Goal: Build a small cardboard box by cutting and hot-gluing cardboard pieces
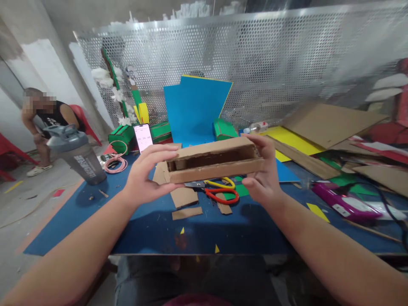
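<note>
A long open cardboard box [214, 163] is held up above the blue table [159, 229], its hollow side facing me. My left hand [147, 175] grips its left end with thumb in front and fingers over the top. My right hand [263, 170] clasps the right end the same way. Below the box lie scissors [219, 190] with red and yellow handles and several cardboard scraps [186, 212].
A grey shaker bottle [76, 154] stands at the table's left, beside a pink coiled cable [114, 164] and a lit phone [143, 137]. Blue sheets [194, 108], green boxes [122, 137], cardboard sheets [331, 123] and a purple glue gun [341, 204] crowd the back and right. A person [44, 123] sits far left.
</note>
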Demonstrator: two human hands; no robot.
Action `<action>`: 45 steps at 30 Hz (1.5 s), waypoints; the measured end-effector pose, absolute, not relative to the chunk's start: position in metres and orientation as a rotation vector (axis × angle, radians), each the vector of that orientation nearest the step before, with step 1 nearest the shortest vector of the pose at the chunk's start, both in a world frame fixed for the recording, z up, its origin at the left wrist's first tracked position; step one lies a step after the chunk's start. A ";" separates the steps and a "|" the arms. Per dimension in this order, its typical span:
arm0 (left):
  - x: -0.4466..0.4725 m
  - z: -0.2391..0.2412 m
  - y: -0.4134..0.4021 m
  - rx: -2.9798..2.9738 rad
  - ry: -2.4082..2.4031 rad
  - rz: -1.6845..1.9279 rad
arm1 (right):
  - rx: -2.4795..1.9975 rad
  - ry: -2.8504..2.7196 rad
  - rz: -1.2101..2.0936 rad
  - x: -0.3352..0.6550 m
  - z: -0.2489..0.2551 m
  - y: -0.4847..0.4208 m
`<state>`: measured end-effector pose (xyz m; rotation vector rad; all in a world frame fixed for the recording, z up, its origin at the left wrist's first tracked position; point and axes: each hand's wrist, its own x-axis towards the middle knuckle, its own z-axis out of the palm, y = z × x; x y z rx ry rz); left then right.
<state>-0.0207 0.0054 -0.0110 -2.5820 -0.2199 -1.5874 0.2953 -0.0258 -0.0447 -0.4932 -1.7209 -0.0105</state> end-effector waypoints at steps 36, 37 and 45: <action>-0.025 -0.021 -0.001 -2.871 -0.507 -1.802 | -0.423 -1.656 -0.357 0.293 -0.042 -0.021; -0.026 -0.021 -0.002 -2.884 -0.511 -1.790 | -0.430 -1.663 -0.352 0.293 -0.044 -0.020; -0.025 -0.026 -0.002 -2.959 -0.602 -1.772 | -0.424 -1.640 -0.357 0.292 -0.042 -0.019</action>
